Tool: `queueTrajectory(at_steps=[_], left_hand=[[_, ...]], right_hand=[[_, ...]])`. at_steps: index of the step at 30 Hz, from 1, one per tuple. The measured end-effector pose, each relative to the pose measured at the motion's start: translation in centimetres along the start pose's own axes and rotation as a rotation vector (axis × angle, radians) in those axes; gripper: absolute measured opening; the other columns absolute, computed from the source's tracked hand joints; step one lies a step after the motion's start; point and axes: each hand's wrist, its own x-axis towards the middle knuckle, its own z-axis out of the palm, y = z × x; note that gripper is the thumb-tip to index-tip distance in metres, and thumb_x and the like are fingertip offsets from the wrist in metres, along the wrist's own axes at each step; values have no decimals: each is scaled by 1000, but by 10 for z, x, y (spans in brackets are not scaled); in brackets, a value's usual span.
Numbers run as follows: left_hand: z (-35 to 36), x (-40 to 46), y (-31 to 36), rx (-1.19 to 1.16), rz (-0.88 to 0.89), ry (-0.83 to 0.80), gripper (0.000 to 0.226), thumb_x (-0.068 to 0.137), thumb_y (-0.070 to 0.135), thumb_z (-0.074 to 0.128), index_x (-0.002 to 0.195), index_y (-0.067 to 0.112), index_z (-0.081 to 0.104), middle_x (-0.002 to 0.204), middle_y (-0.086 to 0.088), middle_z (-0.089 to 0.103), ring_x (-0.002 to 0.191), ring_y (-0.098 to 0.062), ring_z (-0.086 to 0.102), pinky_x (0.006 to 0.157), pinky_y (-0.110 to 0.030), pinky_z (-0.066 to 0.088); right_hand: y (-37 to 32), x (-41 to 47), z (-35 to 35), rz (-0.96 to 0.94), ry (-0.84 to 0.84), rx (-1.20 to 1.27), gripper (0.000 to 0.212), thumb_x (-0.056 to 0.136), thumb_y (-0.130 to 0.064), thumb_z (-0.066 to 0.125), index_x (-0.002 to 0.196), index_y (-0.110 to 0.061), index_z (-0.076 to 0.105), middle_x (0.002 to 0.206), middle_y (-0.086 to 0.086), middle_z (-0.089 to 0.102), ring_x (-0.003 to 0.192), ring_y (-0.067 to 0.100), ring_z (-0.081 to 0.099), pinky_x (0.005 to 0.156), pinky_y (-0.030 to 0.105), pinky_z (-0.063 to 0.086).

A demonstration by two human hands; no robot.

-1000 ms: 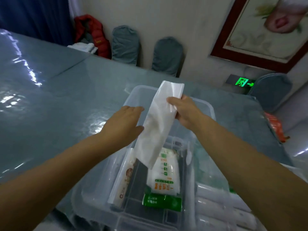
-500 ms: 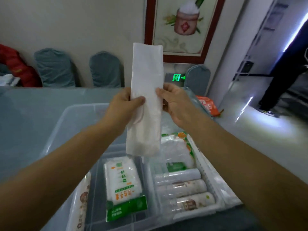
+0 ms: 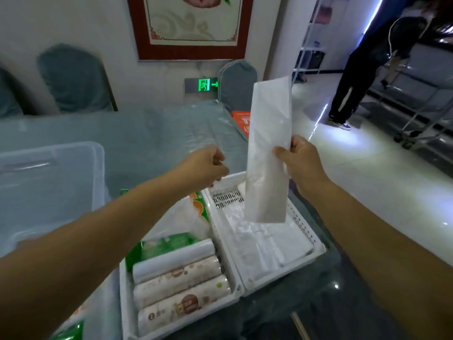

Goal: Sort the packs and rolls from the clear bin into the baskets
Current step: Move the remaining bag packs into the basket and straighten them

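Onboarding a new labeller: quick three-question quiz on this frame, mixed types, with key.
1. True or false: the left hand holds the white pack.
2. Which basket lies under the pack? A) the right basket with flat white packs B) the left basket with three rolls
3. Fill in: the clear bin sits to the ____ of the baskets.

Key: 1 false, the right hand holds it; 2 A; 3 left.

Red-framed picture (image 3: 191, 25) on pale wall, green exit sign (image 3: 204, 84), glossy floor (image 3: 382, 182).

Green exit sign (image 3: 205, 84) shows a running figure and arrow
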Motion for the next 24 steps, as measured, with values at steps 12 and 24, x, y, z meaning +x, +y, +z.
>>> queueTrajectory(at_steps=[12,24], left_hand=[[176,46,-82,1165,465,-601,68,80,6,57,140,14,27,146,-11,34,131,-29,35,107,-45,32],[202,63,-92,1323,813,-593,59,67,20,75,122,20,54,121,-1,61,114,-20,54,107,-38,35]], right_hand=[[130,55,-78,167,-113,-314,8,81,-11,64,79,-6,58,75,9,63,61,15,54,49,16,45],[179,58,-64,190,-256,-407,10,85,-20,60,82,-11,59,73,2,61,58,5,55,47,11,43]])
